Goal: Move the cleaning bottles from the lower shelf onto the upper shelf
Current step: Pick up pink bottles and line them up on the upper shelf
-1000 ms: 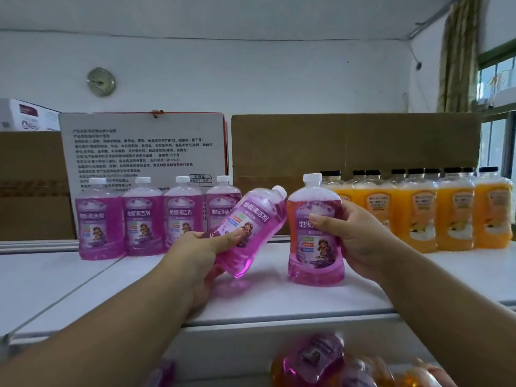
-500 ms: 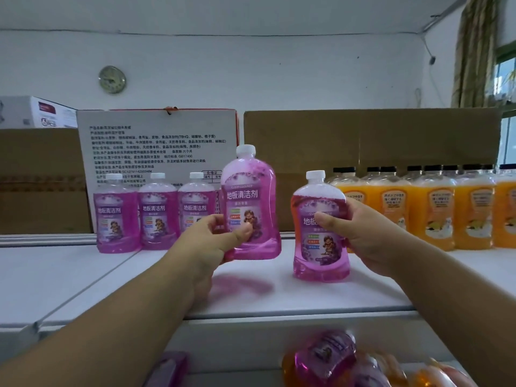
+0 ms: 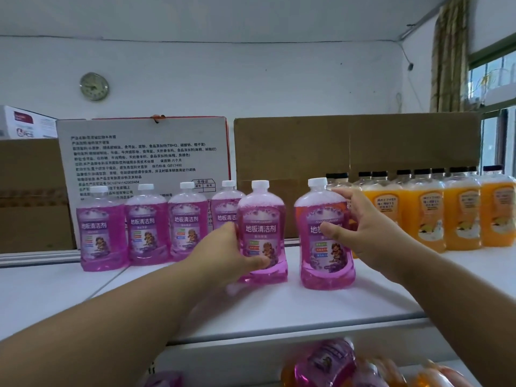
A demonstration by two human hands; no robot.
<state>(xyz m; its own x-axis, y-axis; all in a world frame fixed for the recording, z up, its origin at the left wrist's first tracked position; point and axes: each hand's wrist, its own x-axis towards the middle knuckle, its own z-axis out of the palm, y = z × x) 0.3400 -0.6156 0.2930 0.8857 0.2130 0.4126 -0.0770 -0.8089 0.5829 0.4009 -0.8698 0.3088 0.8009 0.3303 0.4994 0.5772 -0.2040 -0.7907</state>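
- Half a second ago the left hand (image 3: 234,254) held its purple bottle up in the air; now that left bottle (image 3: 262,233) stands upright on the upper shelf (image 3: 279,308).
- Before, the right hand (image 3: 363,233) gripped the other bottle tight; now its fingers have loosened.
- Head view: the left hand wraps its fingers round the left bottle near the bottom, with the thumb across the front label.
- Head view: the right hand has its fingers spread wide. The thumb touches the label of the right bottle (image 3: 325,236) and one fingertip touches near its white cap. It does not squeeze the bottle.
- Both bottles stand side by side near the front of the upper shelf, a little apart.
- Four more purple bottles (image 3: 145,224) stand in a row behind and to the left, close to a white box with writing (image 3: 145,152).
- Orange bottles (image 3: 458,210) with black caps stand in a row to the right, in front of a brown cardboard box (image 3: 357,143).
- Below the shelf edge, more purple and orange bottles (image 3: 326,364) lie on the lower shelf, blurry.
- A round clock (image 3: 94,86) hangs on the white wall.
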